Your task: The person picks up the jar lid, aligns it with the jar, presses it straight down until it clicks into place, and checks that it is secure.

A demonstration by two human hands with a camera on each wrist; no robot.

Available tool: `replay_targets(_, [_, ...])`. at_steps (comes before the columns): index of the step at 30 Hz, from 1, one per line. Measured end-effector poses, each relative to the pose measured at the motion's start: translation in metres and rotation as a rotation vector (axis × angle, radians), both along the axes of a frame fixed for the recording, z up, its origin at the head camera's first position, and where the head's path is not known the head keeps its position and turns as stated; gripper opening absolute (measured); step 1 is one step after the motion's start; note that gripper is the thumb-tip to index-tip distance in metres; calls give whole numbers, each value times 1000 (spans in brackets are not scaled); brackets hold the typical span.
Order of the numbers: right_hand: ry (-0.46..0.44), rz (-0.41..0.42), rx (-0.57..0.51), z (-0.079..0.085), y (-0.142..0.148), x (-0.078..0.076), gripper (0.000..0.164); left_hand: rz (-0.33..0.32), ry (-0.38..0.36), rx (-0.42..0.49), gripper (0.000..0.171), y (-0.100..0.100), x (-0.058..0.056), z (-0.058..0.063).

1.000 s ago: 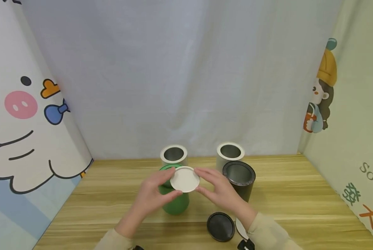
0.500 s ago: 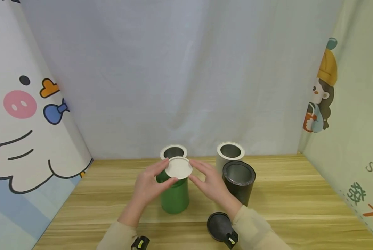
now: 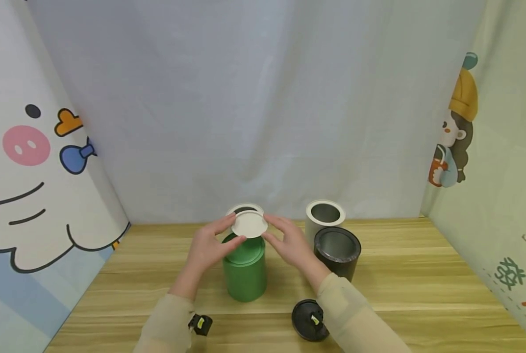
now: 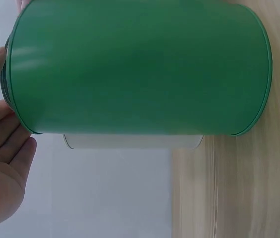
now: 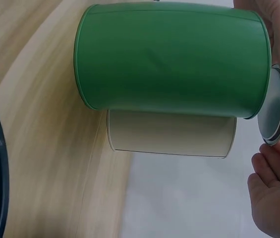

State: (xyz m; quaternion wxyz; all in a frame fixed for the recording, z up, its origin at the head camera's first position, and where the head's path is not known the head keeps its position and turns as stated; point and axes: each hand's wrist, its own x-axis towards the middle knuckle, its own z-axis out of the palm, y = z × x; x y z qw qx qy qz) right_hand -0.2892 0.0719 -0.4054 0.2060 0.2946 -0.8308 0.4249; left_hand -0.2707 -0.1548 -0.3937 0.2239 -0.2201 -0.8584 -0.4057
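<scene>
Both hands hold a round white lid (image 3: 249, 224) by its edge, fingertips and thumbs at either side. My left hand (image 3: 206, 247) pinches its left side and my right hand (image 3: 291, 243) its right. Below and nearer stands an open green can (image 3: 245, 282), its mouth partly covered by the left thumb. Behind it, a white can (image 5: 172, 131) has its rim half hidden by the lid in the head view. From the right wrist the lid's silvery underside shows, tilted, beside the green can's top end. The green can (image 4: 140, 69) covers most of the left wrist view.
To the right stand a second open white can (image 3: 312, 233) and an open black can (image 3: 343, 267) before it. A black lid (image 3: 304, 323) lies on the wooden table (image 3: 421, 304), partly under the right wrist's camera. A grey curtain (image 3: 263, 108) hangs behind.
Both hands have carried the white lid away from me and slightly left, from in front of the green can's mouth to the white can's rim. The cans have stayed put.
</scene>
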Motion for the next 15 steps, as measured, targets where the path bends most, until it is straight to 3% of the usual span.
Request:
replay_targets(7, [-21,8,13,6,-5,-10,43,21,-164,47,59,-2,-13,4])
replay_targets(15, [-70,-25,64,9,-12,-22,42,39,-202,37,60,-7,-27,5])
